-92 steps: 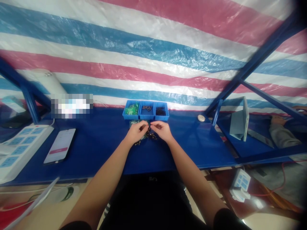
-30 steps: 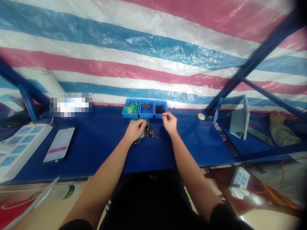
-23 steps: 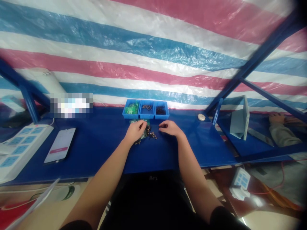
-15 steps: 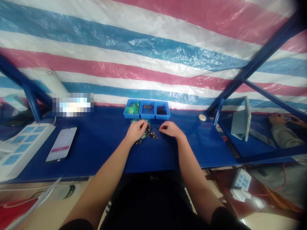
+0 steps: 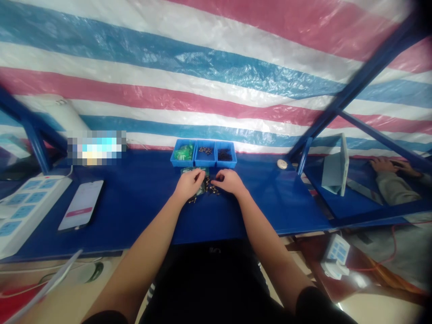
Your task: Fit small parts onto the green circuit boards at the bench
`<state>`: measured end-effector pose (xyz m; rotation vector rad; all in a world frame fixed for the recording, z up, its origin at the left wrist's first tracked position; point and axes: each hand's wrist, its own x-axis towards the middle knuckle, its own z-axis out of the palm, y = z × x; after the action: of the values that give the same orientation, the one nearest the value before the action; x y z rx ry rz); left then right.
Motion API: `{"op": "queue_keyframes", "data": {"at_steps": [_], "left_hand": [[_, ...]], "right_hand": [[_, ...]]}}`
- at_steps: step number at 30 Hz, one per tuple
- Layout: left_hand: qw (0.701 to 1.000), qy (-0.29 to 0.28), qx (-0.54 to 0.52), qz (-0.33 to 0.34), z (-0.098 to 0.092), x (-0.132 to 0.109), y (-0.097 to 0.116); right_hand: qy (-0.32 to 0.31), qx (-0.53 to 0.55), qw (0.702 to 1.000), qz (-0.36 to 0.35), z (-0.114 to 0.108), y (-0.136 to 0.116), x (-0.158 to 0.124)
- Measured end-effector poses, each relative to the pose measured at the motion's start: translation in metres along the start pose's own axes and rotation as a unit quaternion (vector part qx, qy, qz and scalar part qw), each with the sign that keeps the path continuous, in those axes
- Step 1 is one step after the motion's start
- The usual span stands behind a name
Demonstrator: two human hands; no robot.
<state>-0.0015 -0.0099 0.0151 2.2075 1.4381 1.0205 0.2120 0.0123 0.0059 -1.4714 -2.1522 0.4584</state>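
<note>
A loose heap of small brass-and-dark screws [image 5: 212, 189] lies on the blue table between my two hands. My left hand [image 5: 189, 184] is closed at the left of the heap, over a small clear green-tinted plastic bag [image 5: 201, 190]; whatever its fingertips pinch is too small to make out. From the right, my right hand [image 5: 231, 181] reaches over the heap's edge with curled fingers and the thumb toward the screws. What it holds, if anything, cannot be made out. Behind the hands stand a blue bin with green bags [image 5: 184, 153], a bin of screws [image 5: 205, 150] and a bin of dark small parts [image 5: 224, 155].
A phone [image 5: 81, 204] and a white power strip [image 5: 32, 202] lie at the left. A round cream-coloured object [image 5: 282, 164] sits to the right. Beyond the blue frame stand a tablet in a case [image 5: 335, 166] and another person's hands [image 5: 384, 164].
My right hand has moved left to the screw heap, closer to my left hand. The left hand stays by the bag. The whole view has shifted slightly.
</note>
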Motion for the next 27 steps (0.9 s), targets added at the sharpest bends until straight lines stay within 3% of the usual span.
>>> {"op": "queue_keyframes", "data": {"at_steps": [12, 21, 24, 27], "left_hand": [[1.0, 0.004, 0.002, -0.002, 0.001, 0.0, -0.001], [1.0, 0.002, -0.004, -0.003, 0.0, 0.0, 0.0], [1.0, -0.001, -0.002, 0.0, 0.0, 0.0, 0.0], [1.0, -0.001, -0.001, 0.001, 0.0, 0.0, 0.001]], "right_hand": [[0.016, -0.025, 0.999, -0.023, 0.011, -0.007, 0.005], [0.038, -0.013, 0.999, 0.001, 0.016, 0.007, 0.007], [0.102, 0.031, 0.994, 0.001, 0.011, 0.008, 0.005], [0.222, 0.088, 0.971, 0.006, 0.008, 0.01, 0.012]]}}
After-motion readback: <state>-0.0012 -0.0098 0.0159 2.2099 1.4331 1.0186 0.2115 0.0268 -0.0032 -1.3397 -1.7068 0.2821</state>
